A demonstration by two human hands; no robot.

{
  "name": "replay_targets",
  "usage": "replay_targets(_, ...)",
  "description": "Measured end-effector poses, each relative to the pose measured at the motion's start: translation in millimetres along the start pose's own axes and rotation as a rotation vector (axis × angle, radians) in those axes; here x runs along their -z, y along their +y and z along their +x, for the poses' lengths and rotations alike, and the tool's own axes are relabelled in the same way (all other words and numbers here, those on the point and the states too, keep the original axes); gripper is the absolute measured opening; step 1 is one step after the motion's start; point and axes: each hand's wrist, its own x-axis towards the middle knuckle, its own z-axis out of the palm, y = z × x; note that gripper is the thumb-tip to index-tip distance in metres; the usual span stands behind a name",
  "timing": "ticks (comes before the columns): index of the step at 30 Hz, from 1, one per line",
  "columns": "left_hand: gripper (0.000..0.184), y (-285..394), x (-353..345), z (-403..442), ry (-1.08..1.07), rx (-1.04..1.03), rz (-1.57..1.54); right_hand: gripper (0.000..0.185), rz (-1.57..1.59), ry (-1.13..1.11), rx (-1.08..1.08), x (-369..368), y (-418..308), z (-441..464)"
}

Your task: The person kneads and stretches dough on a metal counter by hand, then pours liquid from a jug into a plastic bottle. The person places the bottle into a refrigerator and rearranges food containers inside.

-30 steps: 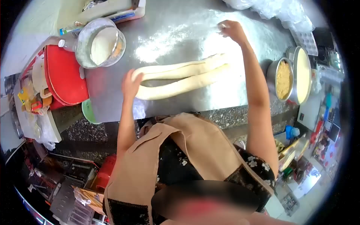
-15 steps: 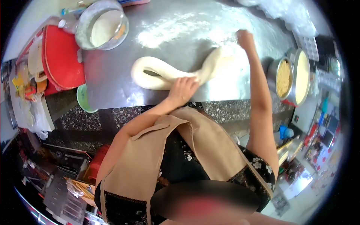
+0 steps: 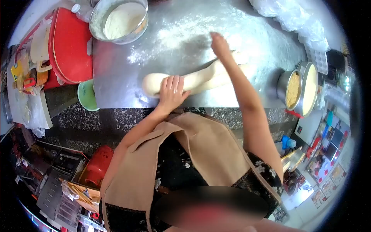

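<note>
A thick, pale length of dough (image 3: 203, 77) lies across the metal table, folded back on itself, with its rounded end at the left. My left hand (image 3: 172, 91) is closed over the dough near that end, fingers across the top and thumb on the near side. Above the table, beyond the dough, my right hand (image 3: 220, 44) is held in a fist. Whether anything is inside that fist is hidden. My right forearm crosses in front of the dough's right part. Scattered white flour (image 3: 181, 33) lies on the table behind the dough.
At the back left stands a bowl of white flour (image 3: 125, 23), beside a red padded cover (image 3: 71, 46). A green tub (image 3: 88, 94) sits by the left table edge. On the right are two round metal pans (image 3: 283, 91), and clear plastic bags (image 3: 293, 19) lie behind.
My right hand has swung left. My left hand has moved left along the dough, whose open loop has closed into parallel strands. The camera view has shifted slightly.
</note>
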Motion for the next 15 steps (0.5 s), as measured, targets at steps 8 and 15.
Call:
replay_targets(8, 0.045, 1, -13, 10, 0.013, 0.061, 0.089, 0.055, -0.042, -0.175, 0.772, -64, -51, 61)
replay_targets(15, 0.045, 4, -26, 24, 0.009, 0.149, 0.173, 0.056, -0.206, 0.070, 0.060, -12, 130, 110)
